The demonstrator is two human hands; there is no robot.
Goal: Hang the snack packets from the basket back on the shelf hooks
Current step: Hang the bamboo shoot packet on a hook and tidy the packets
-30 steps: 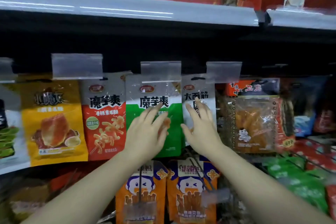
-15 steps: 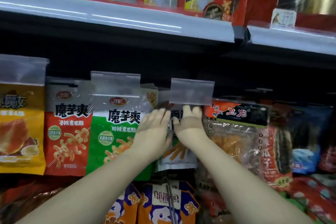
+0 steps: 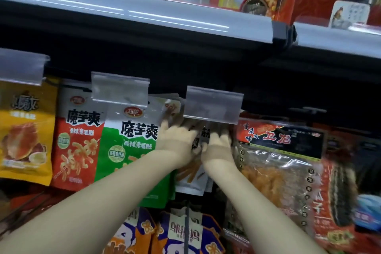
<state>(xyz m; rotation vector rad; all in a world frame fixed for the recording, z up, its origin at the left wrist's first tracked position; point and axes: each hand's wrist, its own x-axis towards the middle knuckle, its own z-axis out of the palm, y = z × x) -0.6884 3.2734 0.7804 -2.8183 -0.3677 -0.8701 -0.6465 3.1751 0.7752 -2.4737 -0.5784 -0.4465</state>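
Head view: we judge hanging underway, left hand (image 3: 175, 140) and right hand (image 3: 219, 143) gripping white packet (image 3: 191, 179) at twelve o'clock; next, thread hook, hidden behind label holder (image 3: 212, 104).

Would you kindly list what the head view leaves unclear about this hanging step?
- Hook: hidden behind the clear price tag holder.
- Fingertips of left hand and right hand: motion-blurred, so grip unclear.
- White snack packet: top covered by both hands.
- Basket: out of frame.

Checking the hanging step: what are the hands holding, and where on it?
Both the left hand and right hand hold the white packet near its top, under the price tag holder; fingers blurred.
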